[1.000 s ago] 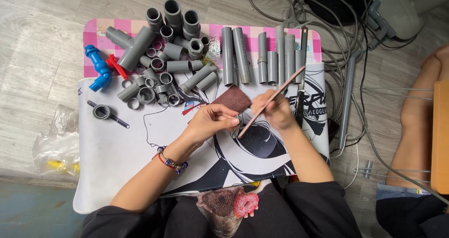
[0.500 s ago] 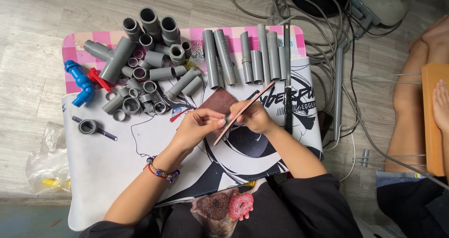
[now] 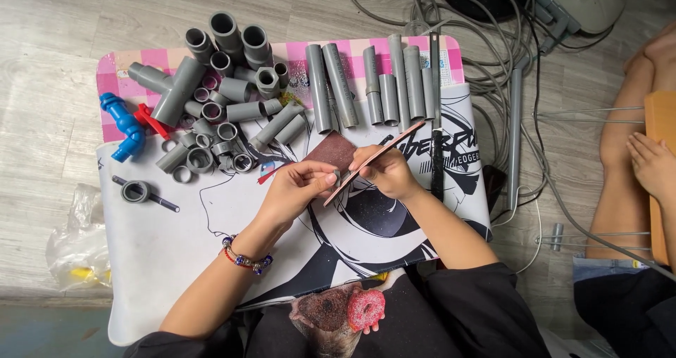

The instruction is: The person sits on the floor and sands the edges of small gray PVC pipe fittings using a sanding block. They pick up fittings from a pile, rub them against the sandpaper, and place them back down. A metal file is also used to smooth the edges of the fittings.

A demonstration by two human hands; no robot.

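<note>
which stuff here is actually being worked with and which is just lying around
In use:
left hand, pinching a small grey piece
right hand, holding a thin flat stick
brown sheet, under the hands

Lying about:
grey fittings pile
straight grey pipes
blue tap
cables
plastic bag

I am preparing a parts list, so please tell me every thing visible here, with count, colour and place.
pipe fittings: many, grey, mat upper left
straight pipes: about seven, grey, mat top centre
valve: one, blue and red, mat left edge
sandpaper sheet: one, brown, under the hands
printed mat: one, white and black, on floor
cables: several, grey, floor right
plastic bag: one, clear, floor left
left hand: pinches small grey piece
right hand: holds thin file
</note>
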